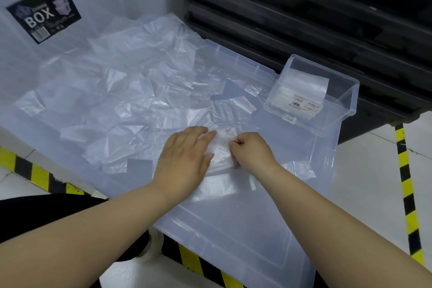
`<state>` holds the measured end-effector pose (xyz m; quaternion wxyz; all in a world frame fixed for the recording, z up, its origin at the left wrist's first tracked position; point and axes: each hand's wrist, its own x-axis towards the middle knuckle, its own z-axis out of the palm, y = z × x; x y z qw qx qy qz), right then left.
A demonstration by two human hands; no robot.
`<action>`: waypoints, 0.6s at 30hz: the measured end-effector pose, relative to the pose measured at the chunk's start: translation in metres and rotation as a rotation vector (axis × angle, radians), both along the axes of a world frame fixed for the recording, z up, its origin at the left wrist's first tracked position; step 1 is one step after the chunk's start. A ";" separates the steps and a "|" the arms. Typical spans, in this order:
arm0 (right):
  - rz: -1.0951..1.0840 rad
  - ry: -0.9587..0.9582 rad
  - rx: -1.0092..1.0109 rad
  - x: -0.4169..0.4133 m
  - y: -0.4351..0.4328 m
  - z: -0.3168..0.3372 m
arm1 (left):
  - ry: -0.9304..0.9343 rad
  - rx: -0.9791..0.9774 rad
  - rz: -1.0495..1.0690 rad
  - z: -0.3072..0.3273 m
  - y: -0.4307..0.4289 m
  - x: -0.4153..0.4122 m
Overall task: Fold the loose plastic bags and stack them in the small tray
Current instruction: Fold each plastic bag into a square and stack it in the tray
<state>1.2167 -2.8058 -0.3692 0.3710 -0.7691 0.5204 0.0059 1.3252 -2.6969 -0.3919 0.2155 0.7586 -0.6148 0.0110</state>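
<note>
While L hand (184, 154) presses flat | R hand (252, 149) pinches crinkly clear bag (221, 147) (filmy)

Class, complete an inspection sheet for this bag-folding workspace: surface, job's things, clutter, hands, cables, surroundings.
Surface: translucent plastic lid lying flat, serving as worktop.
Job's things: loose bags heaped across its far left; one bag between the hands; small tray at right holds folded bags.
Clutter: labelled clear storage box, far left.
Hands: left hand presses flat on the bag; right hand pinches its edge.
Cables: nothing seen.
Surroundings: black stacked crates behind; yellow-black floor tape.
</note>
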 end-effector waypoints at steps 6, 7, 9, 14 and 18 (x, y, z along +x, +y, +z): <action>-0.013 -0.038 0.008 0.004 0.002 0.000 | 0.048 0.389 -0.081 0.001 -0.006 -0.006; -0.027 -0.050 0.010 0.004 0.004 0.002 | 0.037 0.412 -0.065 0.000 -0.008 -0.005; -0.041 -0.062 -0.021 0.003 0.003 0.001 | 0.005 0.460 -0.055 -0.004 -0.010 -0.005; 0.245 -0.054 -0.683 0.004 0.020 -0.008 | -0.041 0.513 -0.037 -0.001 -0.012 -0.008; 0.491 0.075 -0.496 -0.001 0.023 -0.021 | -0.023 0.579 -0.043 0.006 -0.013 -0.008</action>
